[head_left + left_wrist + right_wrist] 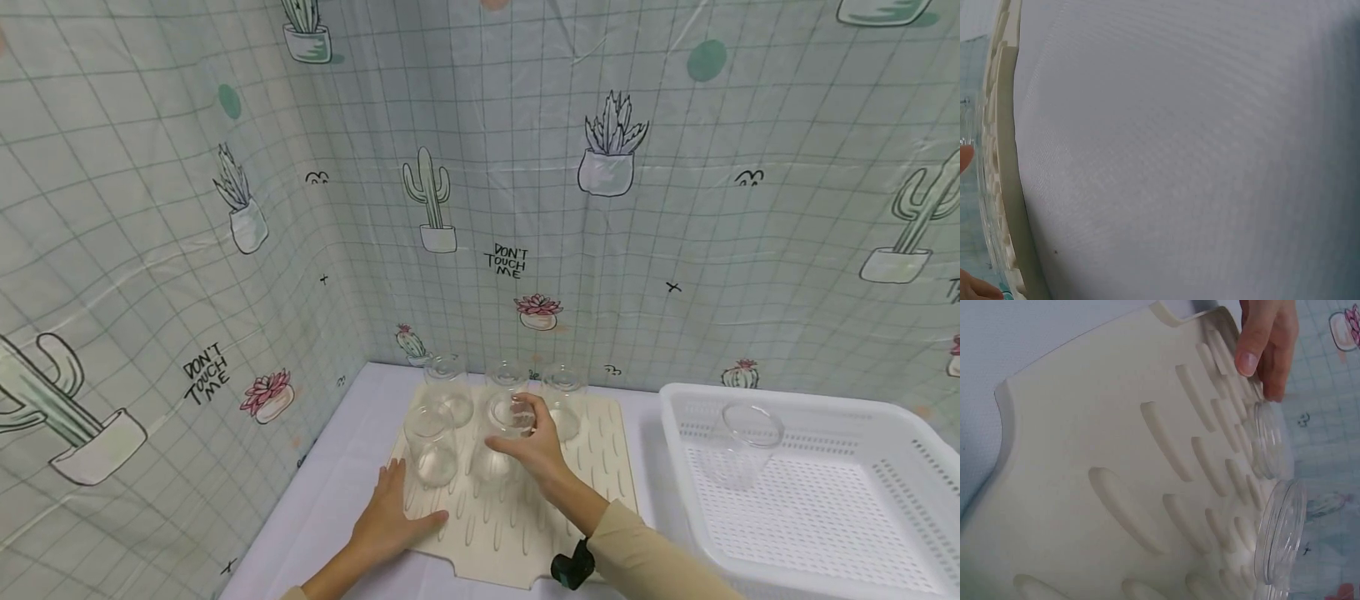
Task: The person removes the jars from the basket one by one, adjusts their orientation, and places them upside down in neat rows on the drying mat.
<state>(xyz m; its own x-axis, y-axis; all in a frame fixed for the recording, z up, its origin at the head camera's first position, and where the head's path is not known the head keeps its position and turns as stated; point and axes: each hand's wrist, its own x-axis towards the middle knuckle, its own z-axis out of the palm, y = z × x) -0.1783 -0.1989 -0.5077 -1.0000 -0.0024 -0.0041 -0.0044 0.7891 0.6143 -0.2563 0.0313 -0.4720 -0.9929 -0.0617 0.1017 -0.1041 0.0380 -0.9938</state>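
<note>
A beige ridged drying mat (600, 467) lies on the table. Clear plastic cups stand on it in two rows: three at the back, including the back-left cup (447, 392) and the back-right cup (564, 392), and a front-left cup (431, 446). My right hand (536, 442) grips the upper part of the front-middle cup (495, 467), thumb on the near side. My left hand (388, 517) rests at the mat's left edge, fingers spread, holding nothing. The right wrist view shows the left hand (1266, 350) beside that edge and two cup bases on the mat.
At the right stands a white perforated plastic basket (795, 575) with one clear cup (738, 458) in it. A white cloth (322, 500) covers the table. A curtain (480, 192) printed with cacti hangs behind and at the left.
</note>
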